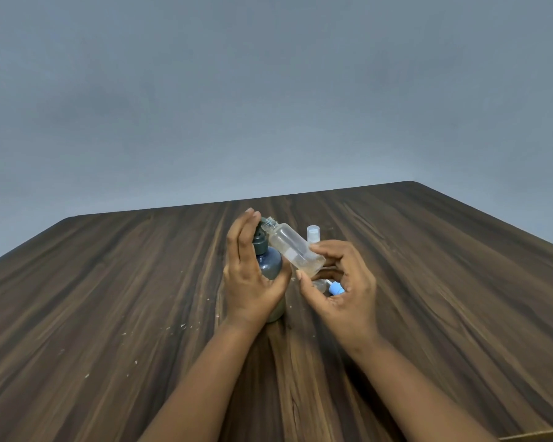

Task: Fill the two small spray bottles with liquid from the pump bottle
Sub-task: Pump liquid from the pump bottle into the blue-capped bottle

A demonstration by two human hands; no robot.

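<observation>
Left hand [253, 275] steadies the dark pump bottle [268, 266] on the wooden table [109, 298], fingers over its pump head, while right hand [339, 282], fingers clamped on the uncapped clear spray bottle [292, 247], tilts its neck beneath the nozzle to catch liquid.

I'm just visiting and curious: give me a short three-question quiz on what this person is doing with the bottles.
1. True or false: the clear spray bottle is held tilted, its open neck at the pump bottle nozzle.
2. Which hand grips the pump bottle? A) left hand B) right hand
3. Fill in: the capped spray bottle stands on the wooden ____.

Key: 1 true; 2 A; 3 table.
</observation>
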